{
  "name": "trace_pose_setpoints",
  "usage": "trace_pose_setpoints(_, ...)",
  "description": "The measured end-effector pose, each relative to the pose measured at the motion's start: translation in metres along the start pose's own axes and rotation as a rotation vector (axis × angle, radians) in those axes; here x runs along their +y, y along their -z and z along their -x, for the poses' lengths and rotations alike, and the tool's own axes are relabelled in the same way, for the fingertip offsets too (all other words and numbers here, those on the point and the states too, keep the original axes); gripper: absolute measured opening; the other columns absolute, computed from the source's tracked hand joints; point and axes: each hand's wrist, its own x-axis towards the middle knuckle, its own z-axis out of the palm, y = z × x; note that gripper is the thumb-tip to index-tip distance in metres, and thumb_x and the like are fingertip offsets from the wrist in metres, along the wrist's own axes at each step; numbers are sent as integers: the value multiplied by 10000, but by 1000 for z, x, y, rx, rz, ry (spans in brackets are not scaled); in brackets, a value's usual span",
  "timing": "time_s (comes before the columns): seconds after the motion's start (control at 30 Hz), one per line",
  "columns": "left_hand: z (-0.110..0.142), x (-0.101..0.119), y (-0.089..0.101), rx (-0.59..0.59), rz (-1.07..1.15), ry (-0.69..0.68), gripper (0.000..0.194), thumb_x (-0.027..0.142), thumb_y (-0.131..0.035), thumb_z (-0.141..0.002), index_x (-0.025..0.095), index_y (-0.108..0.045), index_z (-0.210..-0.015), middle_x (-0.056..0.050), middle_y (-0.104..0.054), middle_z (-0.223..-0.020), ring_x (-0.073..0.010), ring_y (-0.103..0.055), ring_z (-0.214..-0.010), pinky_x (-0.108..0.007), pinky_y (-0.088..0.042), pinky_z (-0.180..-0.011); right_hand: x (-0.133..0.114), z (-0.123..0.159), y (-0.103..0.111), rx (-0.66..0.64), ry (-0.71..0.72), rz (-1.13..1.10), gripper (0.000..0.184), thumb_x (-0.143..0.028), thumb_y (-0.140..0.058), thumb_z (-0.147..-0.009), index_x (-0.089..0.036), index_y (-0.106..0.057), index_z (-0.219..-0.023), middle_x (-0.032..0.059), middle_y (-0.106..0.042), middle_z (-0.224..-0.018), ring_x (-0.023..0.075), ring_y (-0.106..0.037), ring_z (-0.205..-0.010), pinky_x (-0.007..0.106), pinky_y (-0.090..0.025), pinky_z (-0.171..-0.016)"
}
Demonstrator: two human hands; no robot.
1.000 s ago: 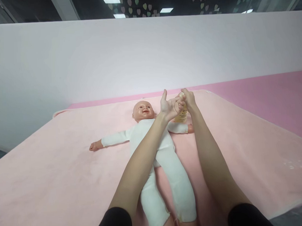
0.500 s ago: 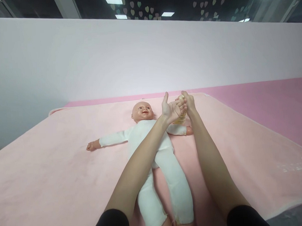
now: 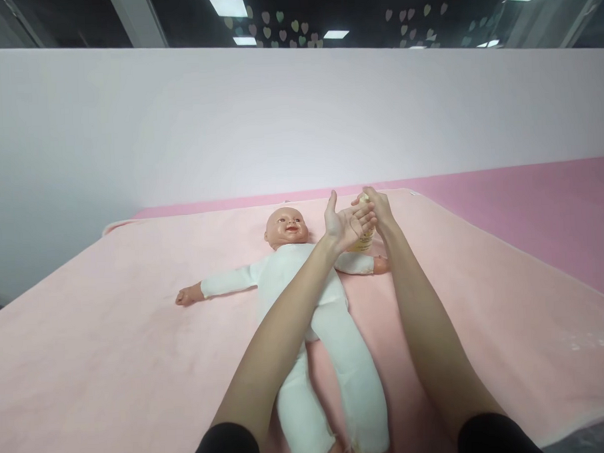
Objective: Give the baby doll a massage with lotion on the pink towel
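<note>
My left hand (image 3: pixel 349 226) has uncurled, palm apparently bare, in front of the upright bottle (image 3: pixel 361 244); my right hand (image 3: pixel 380 206), nearer, curls round its top.

Seemingly a childcare room, baby doll (image 3: pixel 287 262), heart decals (image 3: pixel 294 26)
</note>
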Motion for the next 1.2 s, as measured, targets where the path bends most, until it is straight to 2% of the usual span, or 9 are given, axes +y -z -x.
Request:
trace_pose_setpoints(0.17,-4,0,4,-27,-43,7,759,680,-233,-864,48,-623,-1020,-168,-703,-806,-209,-662,-674,-341,-532,-713,-2,6,0,-15,-5,-26,360,-486,-580,-744,-176,-555,-563,38,-614,-578,127,-561,-525,225,-470,-536)
trace_pose_setpoints(0.33,-6,-2,7,-34,-119,-1,785,708,-230,-845,54,-641,-987,-178,-711,-832,-230,-677,-738,-344,-534,-725,-5,5,0,-13,-5,-37,312,-388,-556,-758,-163,-572,-544,36,-608,-563,111,-535,-496,213,-440,-501)
trace_pose_setpoints(0.5,-4,-7,4,45,-238,-66,718,693,-283,-843,93,-659,-965,-195,-711,-946,-263,-683,-878,-371,-540,-786,-6,6,-2,30,17,-5,302,-360,-544,-754,-162,-579,-528,33,-605,-544,109,-525,-485,211,-431,-493)
trace_pose_setpoints(0.63,-6,-8,4,48,-342,-96,637,662,-320,-851,144,-670,-973,-164,-717,-972,-298,-671,-963,-417,-551,-806,-3,7,-3,55,1,-27,322,-389,-549,-765,-166,-575,-533,38,-616,-556,120,-545,-495,225,-453,-515)
trace_pose_setpoints(0.77,-9,-10,7,45,-413,-161,626,659,-327,-853,147,-672,-961,-161,-710,-1010,-298,-661,-999,-426,-552,-828,-2,5,-1,31,-17,-25,341,-428,-568,-766,-164,-571,-549,36,-609,-548,121,-551,-494,222,-461,-521)
trace_pose_setpoints(0.97,-12,-13,10,65,-504,-279,751,626,-144,-908,77,-647,-1006,-165,-703,-988,-291,-644,-1015,-478,-533,-835,-3,-1,0,-3,-14,-31,309,-371,-556,-757,-147,-580,-545,29,-617,-564,92,-538,-489,180,-432,-492)
trace_pose_setpoints(1.1,-15,-12,15,57,-536,-292,723,629,-173,-910,94,-654,-987,-159,-703,-944,-287,-645,-1002,-442,-540,-822,-2,2,-1,19,-17,-42,323,-398,-562,-761,-151,-576,-553,27,-605,-551,96,-525,-467,188,-411,-450)
trace_pose_setpoints(1.2,-18,-12,18,43,-567,-302,695,637,-216,-904,107,-659,-980,-158,-700,-925,-285,-646,-984,-419,-545,-807,-1,4,0,-13,-28,-62,330,-422,-574,-756,-152,-576,-567,21,-587,-532,95,-505,-443,191,-389,-422)
